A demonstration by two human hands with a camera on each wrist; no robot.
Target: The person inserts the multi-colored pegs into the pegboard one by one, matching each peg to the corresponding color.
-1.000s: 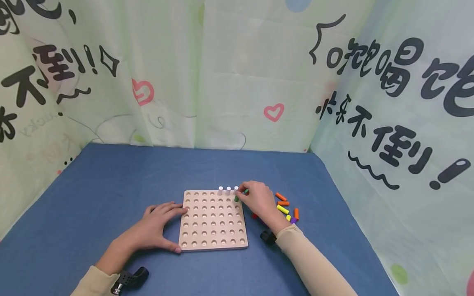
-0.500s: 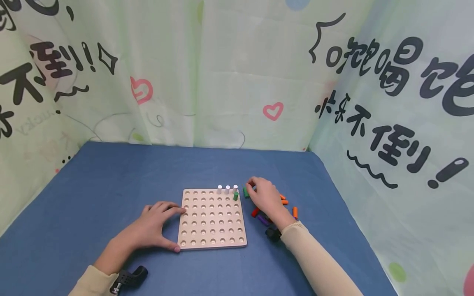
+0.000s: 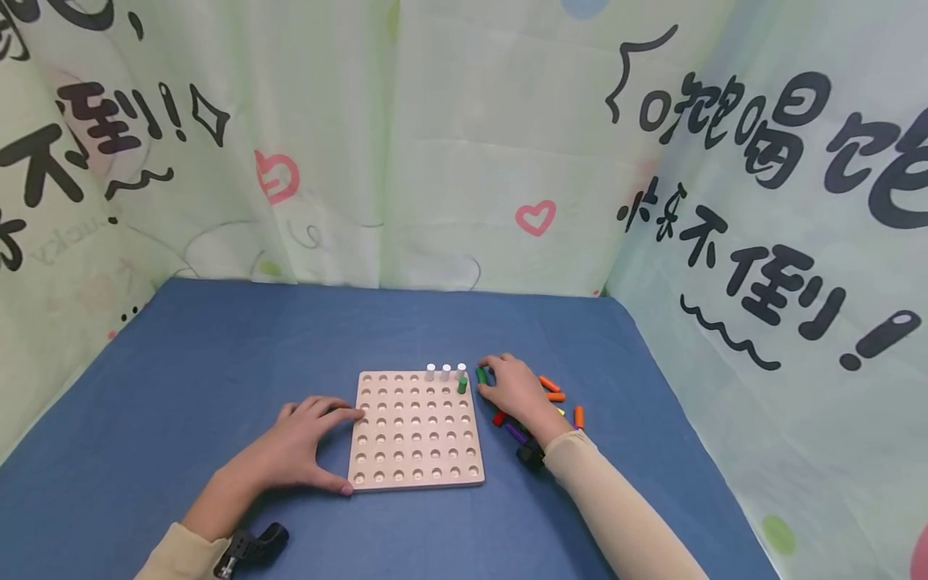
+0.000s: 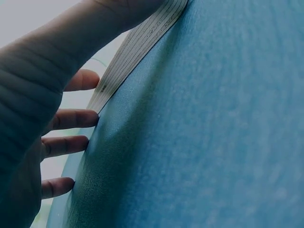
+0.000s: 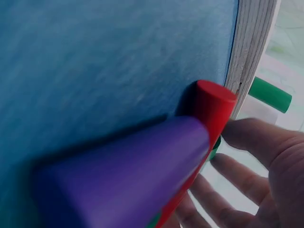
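The right hand (image 3: 518,395) has moved from the upright green peg (image 3: 461,386) to the loose green peg (image 3: 482,375) between its fingers and thumb; whether pinched, I cannot tell. Left of this grip, the spread left hand (image 3: 308,445) touches the pegboard (image 3: 406,431).

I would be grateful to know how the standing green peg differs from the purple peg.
The standing green peg is upright in a hole of the board, whereas the purple peg lies on its side on the blue cloth. The standing green peg has a white peg behind it; the purple peg lies beside a red peg. Both are plain cylinders.
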